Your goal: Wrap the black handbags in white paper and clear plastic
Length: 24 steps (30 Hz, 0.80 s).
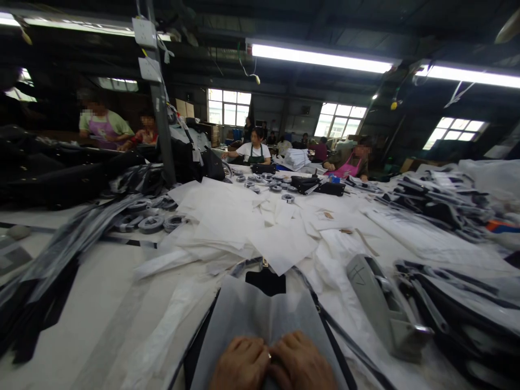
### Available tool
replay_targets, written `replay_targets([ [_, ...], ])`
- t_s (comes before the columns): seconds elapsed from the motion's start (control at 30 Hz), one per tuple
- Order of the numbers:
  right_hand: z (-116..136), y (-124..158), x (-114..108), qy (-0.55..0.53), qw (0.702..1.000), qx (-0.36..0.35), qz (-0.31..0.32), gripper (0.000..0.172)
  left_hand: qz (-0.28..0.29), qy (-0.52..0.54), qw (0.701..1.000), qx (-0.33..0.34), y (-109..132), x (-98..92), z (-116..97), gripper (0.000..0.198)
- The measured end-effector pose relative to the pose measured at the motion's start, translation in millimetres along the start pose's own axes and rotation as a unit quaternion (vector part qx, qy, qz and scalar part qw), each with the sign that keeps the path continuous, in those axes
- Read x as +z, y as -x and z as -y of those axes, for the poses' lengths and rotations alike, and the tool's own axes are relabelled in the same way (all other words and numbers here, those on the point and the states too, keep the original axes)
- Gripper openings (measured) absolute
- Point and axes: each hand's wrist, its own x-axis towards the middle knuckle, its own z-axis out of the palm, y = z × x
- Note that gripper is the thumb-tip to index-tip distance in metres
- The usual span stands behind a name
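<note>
My left hand (pixel 240 364) and my right hand (pixel 301 362) sit side by side at the bottom edge, knuckles up, fingers curled down onto a grey-white sheet (pixel 260 314) that covers a black bag (pixel 267 280). Both hands press or pinch the sheet's near edge; the fingertips are hidden. A ring shows where the two hands meet. A black strap (pixel 325 319) runs along the sheet's right side.
Loose white paper sheets (pixel 252 216) cover the table's middle. A grey tape dispenser (pixel 384 309) lies to the right, with black bags in plastic (pixel 467 314) beyond it. Tape rolls (pixel 151 222) and dark straps (pixel 60 238) lie left. Several people work at the far tables.
</note>
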Motion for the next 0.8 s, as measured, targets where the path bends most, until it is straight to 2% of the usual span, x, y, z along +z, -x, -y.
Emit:
replay_targets([
  [0.1, -10, 10, 18, 0.040, 0.997, -0.059, -0.037, 0.012, 0.017, 0.008, 1.000, -0.009, -7, -7.3, 2, 0.031],
  [0.2, -14, 13, 16, 0.052, 0.994, -0.098, -0.024, 0.020, 0.040, 0.008, 0.997, 0.069, -14, -20.7, 5, 0.034],
  [0.27, -14, 9, -1, 0.017, 0.995, -0.097, 0.019, 0.019, 0.048, -0.012, 0.991, 0.123, -17, -27.9, 6, 0.038],
  [0.33, -15, -1, -29, -0.057, 0.993, -0.058, 0.085, 0.008, 0.048, -0.035, 0.990, 0.130, -16, -31.3, 6, 0.038],
  [0.4, -18, -21, -61, -0.125, 0.982, 0.018, 0.139, 0.024, 0.042, -0.049, 0.990, 0.123, -13, -31.1, 5, 0.035],
  [0.43, -20, -34, -74, -0.139, 0.978, 0.057, 0.145, 0.028, 0.038, -0.054, 0.990, 0.121, -12, -30.3, 4, 0.035],
  [0.5, -27, -64, -89, -0.124, 0.981, 0.094, 0.117, 0.026, 0.033, -0.061, 0.990, 0.121, -10, -28.7, 2, 0.034],
  [0.57, -37, -96, -89, -0.085, 0.984, 0.111, 0.108, 0.022, 0.034, -0.066, 0.989, 0.128, -9, -27.8, 2, 0.034],
  [0.63, -47, -122, -78, -0.058, 0.983, 0.133, 0.114, 0.028, 0.036, -0.071, 0.988, 0.129, -8, -27.6, 3, 0.035],
  [0.8, -60, -158, -55, -0.041, 0.980, 0.152, 0.118, 0.063, 0.036, -0.088, 0.988, 0.121, -5, -25.2, 6, 0.053],
])
